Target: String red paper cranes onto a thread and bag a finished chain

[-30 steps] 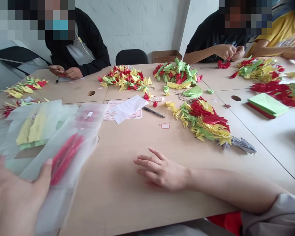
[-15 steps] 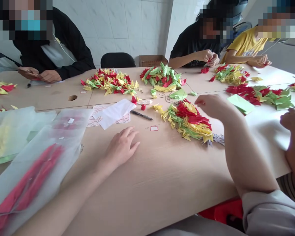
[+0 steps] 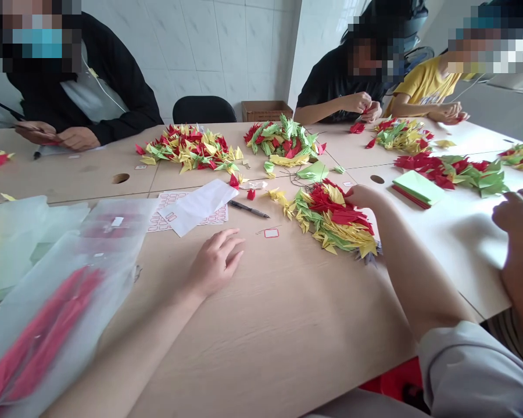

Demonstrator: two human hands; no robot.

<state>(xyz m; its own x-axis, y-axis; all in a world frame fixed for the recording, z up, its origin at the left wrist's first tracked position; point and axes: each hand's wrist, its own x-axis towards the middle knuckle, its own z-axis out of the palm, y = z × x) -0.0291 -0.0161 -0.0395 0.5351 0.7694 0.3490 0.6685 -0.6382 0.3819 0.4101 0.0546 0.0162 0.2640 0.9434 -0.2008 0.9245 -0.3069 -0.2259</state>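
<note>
My left hand [image 3: 215, 260] rests on the table [image 3: 261, 325] with its fingers apart and nothing in it. My right hand [image 3: 364, 198] reaches to the upper right edge of a pile of folded red, yellow and green paper pieces [image 3: 340, 217]; its fingertips are at the red pieces, and what they hold, if anything, is hidden. Between my hands lies a small red-framed label [image 3: 271, 233] beside a thin wire. A black pen [image 3: 249, 209] lies above it. White paper [image 3: 203, 206] overlaps a sheet of red-framed labels [image 3: 163, 220].
Clear plastic bags with red strips [image 3: 47, 331] cover the left side. More paper piles [image 3: 189, 148] stand farther back. A green and red paper stack [image 3: 418, 188] lies at the right. Three people sit across the table; another person's hand [image 3: 516, 217] is at the right edge.
My right hand has moved down onto the red pieces of the near pile. The view has shifted slightly. My left hand stays resting on the table.
</note>
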